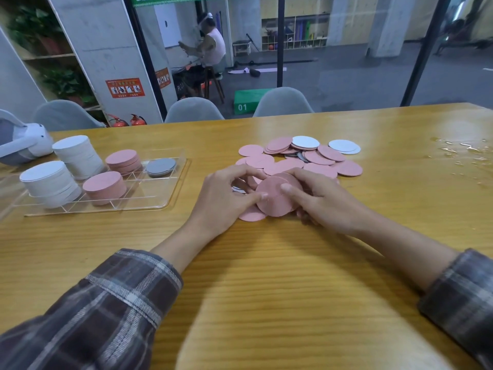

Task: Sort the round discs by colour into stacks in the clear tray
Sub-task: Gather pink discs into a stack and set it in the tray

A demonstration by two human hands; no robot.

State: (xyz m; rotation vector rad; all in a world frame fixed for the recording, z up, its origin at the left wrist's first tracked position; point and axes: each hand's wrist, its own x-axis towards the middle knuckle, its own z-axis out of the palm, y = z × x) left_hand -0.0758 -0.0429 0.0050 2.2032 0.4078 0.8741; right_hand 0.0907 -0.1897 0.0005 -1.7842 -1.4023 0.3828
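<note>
Pink discs (276,201), a small bunch, are pinched by both the left hand (226,196) and right hand (320,201) at the near edge of the loose pile (301,156) on the bench (266,263). The clear tray (157,190) holding stacks lies left.

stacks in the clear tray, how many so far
5 in the clear tray: far white stack and near white stack at its left end, far pink stack and near pink stack in the middle, low grey stack far right. None seems hidden.
</note>
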